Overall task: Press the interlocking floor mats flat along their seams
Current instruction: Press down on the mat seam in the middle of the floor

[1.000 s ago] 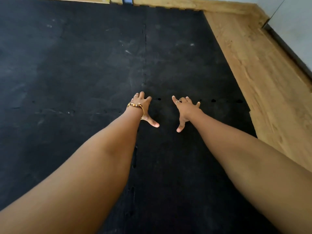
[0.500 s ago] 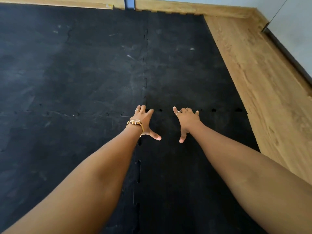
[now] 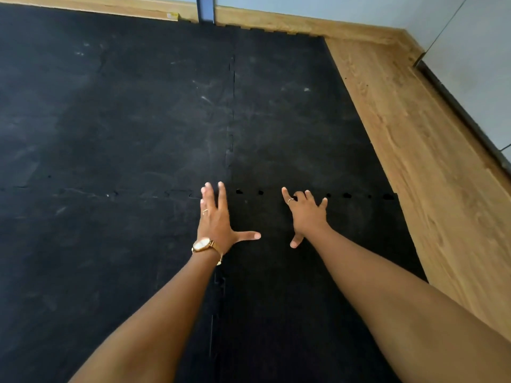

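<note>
Both hands lie spread, palms down, on the black floor mats (image 3: 138,120): the left hand (image 3: 217,219) by the seam crossing, the right hand (image 3: 307,214) fingertips at the cross seam (image 3: 345,194).

Floor mats (image 3: 138,128): black, matte, marked with faint grey-white scuffs; toothed seams (image 3: 233,111) darker than the surrounding surface. Bare floor (image 3: 431,167) at right and far edge: light honey-brown wood grain. Wall (image 3: 475,45): pale blue-grey. Watch (image 3: 201,245) on left wrist: gold band, white dial. Rings: gold-toned.
</note>
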The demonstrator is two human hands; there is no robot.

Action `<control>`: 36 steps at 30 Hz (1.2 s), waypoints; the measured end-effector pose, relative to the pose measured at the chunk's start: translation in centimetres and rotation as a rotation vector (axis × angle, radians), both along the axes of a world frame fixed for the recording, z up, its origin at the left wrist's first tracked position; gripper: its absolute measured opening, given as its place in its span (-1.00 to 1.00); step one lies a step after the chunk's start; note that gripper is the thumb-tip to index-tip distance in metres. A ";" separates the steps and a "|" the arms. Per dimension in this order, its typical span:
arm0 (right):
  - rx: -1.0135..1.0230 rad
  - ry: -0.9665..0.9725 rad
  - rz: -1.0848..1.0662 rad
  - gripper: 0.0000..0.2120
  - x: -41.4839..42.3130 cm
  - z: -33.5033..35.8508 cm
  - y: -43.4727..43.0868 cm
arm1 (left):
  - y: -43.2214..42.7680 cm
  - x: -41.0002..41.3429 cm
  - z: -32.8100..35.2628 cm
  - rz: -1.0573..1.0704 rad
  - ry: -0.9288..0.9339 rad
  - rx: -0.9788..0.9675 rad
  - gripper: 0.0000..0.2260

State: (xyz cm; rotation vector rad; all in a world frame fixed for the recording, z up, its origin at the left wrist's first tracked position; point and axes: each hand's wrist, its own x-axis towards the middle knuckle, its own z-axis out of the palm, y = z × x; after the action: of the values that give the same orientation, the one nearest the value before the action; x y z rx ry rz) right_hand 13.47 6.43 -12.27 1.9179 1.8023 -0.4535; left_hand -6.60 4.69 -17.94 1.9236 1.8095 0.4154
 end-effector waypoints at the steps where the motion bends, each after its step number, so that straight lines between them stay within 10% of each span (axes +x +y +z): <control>1: -0.002 -0.003 -0.011 0.32 -0.1 0.0 0.0 | -1.0 0.0 -0.2 0.108 0.006 -0.028 0.31; 13: -0.056 0.074 -0.048 0.29 0.4 1.2 0.2 | -3.9 1.6 0.0 0.128 0.151 -0.120 -0.01; 36: -0.028 -0.045 -0.005 0.27 0.1 -0.2 0.7 | -2.4 -1.0 2.4 -0.093 0.220 -0.368 0.32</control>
State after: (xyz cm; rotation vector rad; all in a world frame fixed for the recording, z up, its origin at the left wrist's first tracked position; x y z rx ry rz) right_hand 13.57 7.10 -12.51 1.8998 1.7538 -0.4313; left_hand -7.57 2.27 -15.54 1.8349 1.7699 -0.1589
